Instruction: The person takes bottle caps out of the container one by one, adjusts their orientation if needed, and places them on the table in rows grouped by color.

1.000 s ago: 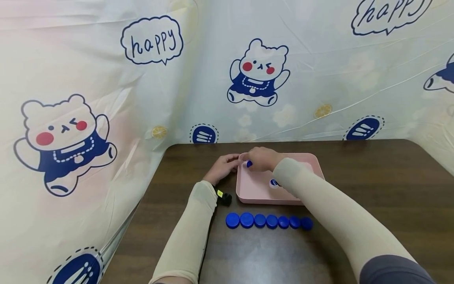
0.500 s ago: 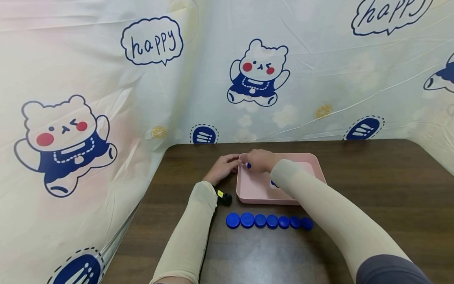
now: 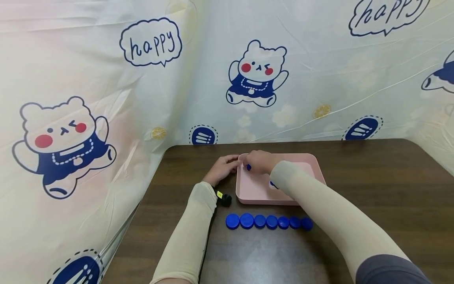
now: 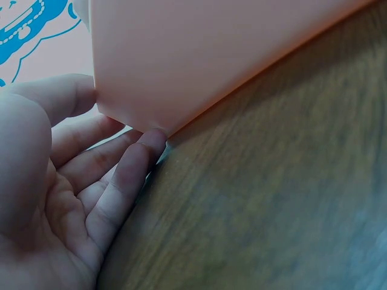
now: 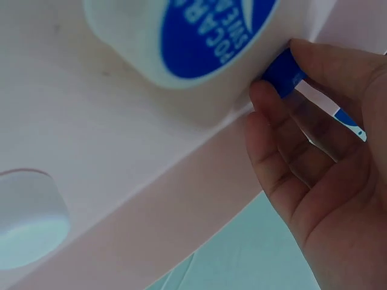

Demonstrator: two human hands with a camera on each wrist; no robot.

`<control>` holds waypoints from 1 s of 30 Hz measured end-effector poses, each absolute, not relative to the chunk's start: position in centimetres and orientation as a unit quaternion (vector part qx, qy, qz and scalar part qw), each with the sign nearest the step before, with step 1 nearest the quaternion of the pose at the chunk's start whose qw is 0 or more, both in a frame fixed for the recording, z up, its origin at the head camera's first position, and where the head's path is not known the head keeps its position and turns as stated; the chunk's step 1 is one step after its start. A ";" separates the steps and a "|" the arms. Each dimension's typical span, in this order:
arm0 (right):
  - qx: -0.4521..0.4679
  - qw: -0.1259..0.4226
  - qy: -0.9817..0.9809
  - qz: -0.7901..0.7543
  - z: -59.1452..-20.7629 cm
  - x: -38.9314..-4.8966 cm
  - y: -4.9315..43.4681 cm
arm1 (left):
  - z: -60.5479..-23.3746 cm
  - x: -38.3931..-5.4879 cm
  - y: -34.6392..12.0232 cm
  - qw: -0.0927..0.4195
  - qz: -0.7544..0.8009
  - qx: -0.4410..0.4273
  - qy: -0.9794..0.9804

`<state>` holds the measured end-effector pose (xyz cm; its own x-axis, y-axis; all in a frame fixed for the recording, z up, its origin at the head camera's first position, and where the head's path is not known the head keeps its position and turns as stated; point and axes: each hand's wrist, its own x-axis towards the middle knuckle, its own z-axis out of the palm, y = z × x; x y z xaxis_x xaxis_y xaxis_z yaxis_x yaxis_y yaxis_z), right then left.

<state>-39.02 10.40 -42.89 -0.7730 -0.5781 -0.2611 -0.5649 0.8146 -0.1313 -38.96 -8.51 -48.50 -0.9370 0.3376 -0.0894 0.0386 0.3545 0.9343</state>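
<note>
In the head view, my left hand [image 3: 221, 169] is at the far left corner of a pink tray [image 3: 278, 202]. The left wrist view shows its thumb and bent fingers [image 4: 148, 142] holding that corner of the tray wall. My right hand [image 5: 329, 121] reaches over the tray's inside and pinches a small blue bottle cap [image 5: 283, 72] between thumb and index finger, close to the tray's wall. Beside it in the right wrist view is a white cap-like piece [image 5: 130, 39] with a blue "Pocari Sweat" print. Another white piece [image 5: 33, 220] sits farther left, cut off by the frame.
Several blue caps [image 3: 260, 221] stand in a row on the dark wooden table [image 3: 269, 256], in front of the tray. A black device [image 3: 225, 200] with a yellow label is at my left wrist. A printed cloth [image 3: 205, 79] hangs behind the table.
My right hand has shifted slightly down and toward me over the tray's left corner, the blue cap still at its fingers. My left hand and the row of caps are unmoved.
</note>
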 end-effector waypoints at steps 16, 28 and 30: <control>-0.312 0.130 0.941 -0.017 -42.9 -38.6 10.9 | -48.6 -38.8 -8.5 0.137 0.549 0.109 0.817; -0.350 0.103 0.931 -0.008 -42.1 -37.9 11.7 | -48.6 -38.9 -8.6 0.138 0.549 0.116 0.816; -0.355 0.099 0.930 -0.006 -41.9 -37.8 11.9 | -48.5 -38.9 -8.6 0.139 0.552 0.117 0.814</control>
